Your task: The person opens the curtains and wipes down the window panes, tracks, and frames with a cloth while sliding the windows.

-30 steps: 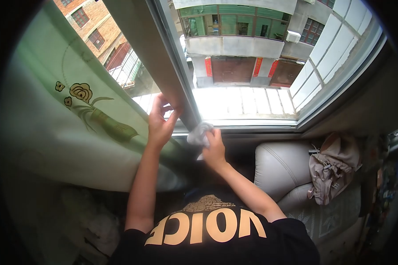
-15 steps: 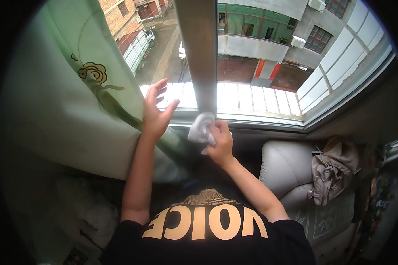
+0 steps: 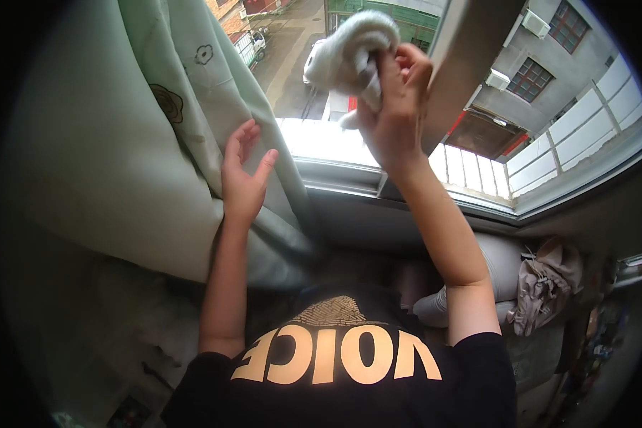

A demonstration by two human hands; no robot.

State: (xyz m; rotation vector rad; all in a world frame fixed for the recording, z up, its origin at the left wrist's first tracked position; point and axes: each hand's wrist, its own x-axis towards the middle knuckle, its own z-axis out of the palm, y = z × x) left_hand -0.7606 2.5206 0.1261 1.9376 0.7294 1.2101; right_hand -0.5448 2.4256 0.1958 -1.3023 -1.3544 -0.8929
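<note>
A crumpled white cloth (image 3: pixel 357 53) is held up in front of the window by my right hand (image 3: pixel 401 107), its fingers wrapped round the cloth. The hand overlaps the edge of the grey window frame (image 3: pixel 469 57); whether the cloth touches the glass I cannot tell. My left hand (image 3: pixel 245 175) is raised at the edge of the green curtain (image 3: pixel 192 93), fingers apart and nothing in them. Below the hands runs the window's lower rail (image 3: pixel 339 176).
A light padded seat (image 3: pixel 503 267) stands at the right, with a beige bag or garment (image 3: pixel 546 289) on it. Outside are a white-barred ledge (image 3: pixel 471 171), a street (image 3: pixel 292 53) and a grey building (image 3: pixel 556 78).
My right hand has lifted the cloth from the bottom of the frame to high in front of the window. My left hand stays open beside the curtain. The view has shifted, and the upright frame appears further right.
</note>
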